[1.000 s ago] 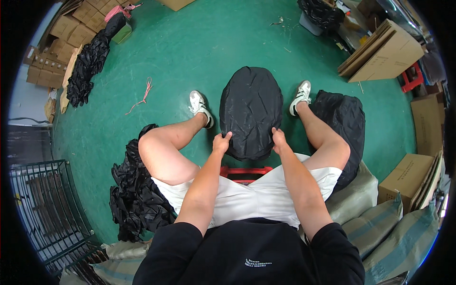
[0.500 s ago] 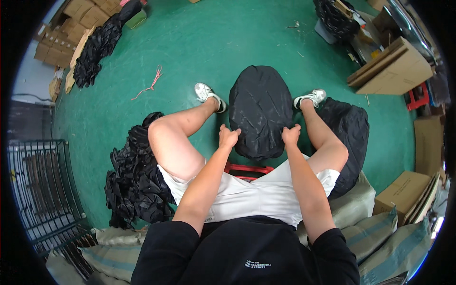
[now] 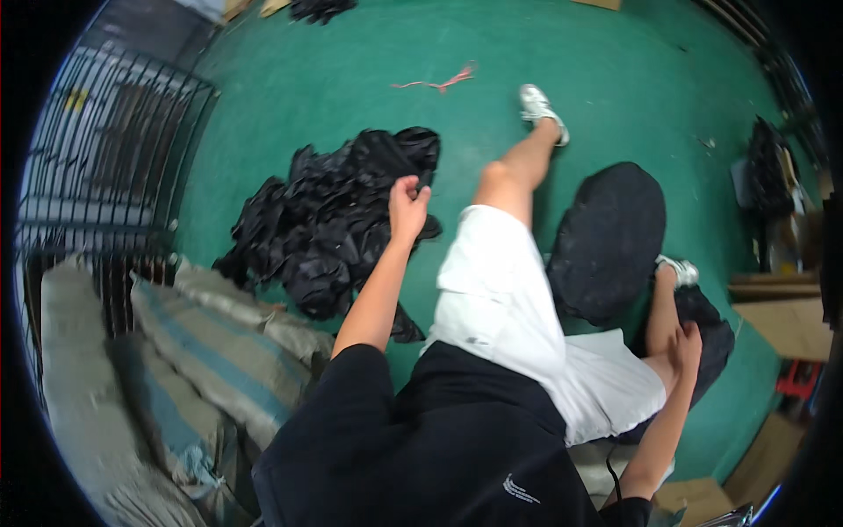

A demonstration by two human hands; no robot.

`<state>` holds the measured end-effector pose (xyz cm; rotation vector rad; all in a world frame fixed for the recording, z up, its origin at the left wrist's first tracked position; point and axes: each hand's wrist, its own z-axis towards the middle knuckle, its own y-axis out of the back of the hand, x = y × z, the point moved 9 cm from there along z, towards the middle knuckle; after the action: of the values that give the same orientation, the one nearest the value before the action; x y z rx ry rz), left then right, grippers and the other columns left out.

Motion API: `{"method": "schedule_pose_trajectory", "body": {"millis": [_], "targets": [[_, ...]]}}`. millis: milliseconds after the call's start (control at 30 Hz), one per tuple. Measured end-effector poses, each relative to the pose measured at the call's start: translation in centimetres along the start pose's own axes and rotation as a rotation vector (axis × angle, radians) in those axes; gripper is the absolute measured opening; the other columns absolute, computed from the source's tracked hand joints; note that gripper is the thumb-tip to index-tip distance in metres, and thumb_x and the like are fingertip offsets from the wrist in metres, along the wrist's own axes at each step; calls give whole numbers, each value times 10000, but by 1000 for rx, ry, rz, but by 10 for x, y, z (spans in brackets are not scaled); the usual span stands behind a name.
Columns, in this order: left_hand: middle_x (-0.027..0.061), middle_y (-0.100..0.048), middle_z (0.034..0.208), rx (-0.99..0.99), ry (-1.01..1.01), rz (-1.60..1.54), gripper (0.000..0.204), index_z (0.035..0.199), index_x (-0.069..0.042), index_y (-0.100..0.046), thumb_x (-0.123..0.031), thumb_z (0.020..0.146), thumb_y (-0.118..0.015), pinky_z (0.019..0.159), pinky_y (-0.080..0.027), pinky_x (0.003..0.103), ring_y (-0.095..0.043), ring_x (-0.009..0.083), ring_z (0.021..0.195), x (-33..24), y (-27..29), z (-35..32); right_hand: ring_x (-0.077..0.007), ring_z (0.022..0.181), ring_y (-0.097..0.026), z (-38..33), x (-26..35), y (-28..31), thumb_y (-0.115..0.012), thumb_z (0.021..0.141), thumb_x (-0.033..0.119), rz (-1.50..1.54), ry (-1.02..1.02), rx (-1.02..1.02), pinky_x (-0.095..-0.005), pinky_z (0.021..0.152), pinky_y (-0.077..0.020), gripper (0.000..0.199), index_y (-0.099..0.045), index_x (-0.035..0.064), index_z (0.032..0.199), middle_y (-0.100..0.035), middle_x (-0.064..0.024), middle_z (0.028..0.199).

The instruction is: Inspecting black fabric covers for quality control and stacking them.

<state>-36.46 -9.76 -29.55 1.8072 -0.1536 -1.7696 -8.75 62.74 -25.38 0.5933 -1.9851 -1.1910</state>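
My left hand [image 3: 408, 209] reaches over the right edge of a heap of crumpled black fabric [image 3: 307, 228] on the floor. Its fingers are loosely bent and apart, with nothing seen in them. Between my legs stands a rounded oval bundle in a black fabric cover [image 3: 610, 241], touched by neither hand. My right hand [image 3: 687, 353] is by my right knee, fingers stretched out and holding nothing visible. Beside that leg lies another black-covered bundle [image 3: 713, 338], partly hidden by my leg and hand.
Woven sacks with blue stripes [image 3: 219, 360] lie at my left, near a dark metal rack [image 3: 132, 140]. A pink string [image 3: 443, 83] lies on the green floor [image 3: 492, 44]. Cardboard [image 3: 786, 321], a red stool [image 3: 797, 378] and a black-lined bin [image 3: 766, 171] stand at the right.
Both hands have let go of the oval bundle. My left hand has moved left to the fabric heap, my right hand to my right knee. The view has turned left.
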Motion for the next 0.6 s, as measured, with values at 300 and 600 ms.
{"method": "schedule_pose_trajectory", "body": {"millis": [300,600], "targets": [[235,-601,1252,311,938,736,612,1223,12,-608,-363,758,-740,1014,-441,424,-544,364,1216,272,100,-143,-338,961,-636,-55,-47,42,-594,931,280,-46,-38,-497,-404,878,-468,321,-643,-8,1064,-676,-171,1038],[205,-309,1508,387,1334,519,824,1485,-138,-315,-346,796,-716,1066,-395,486,-413,402,1327,342,118,-268,-226,928,-606,-79,-131,9,-541,968,327,339,-227,-276,-346,841,-483,431,-606,-68,1127,-664,-164,1063]]}}
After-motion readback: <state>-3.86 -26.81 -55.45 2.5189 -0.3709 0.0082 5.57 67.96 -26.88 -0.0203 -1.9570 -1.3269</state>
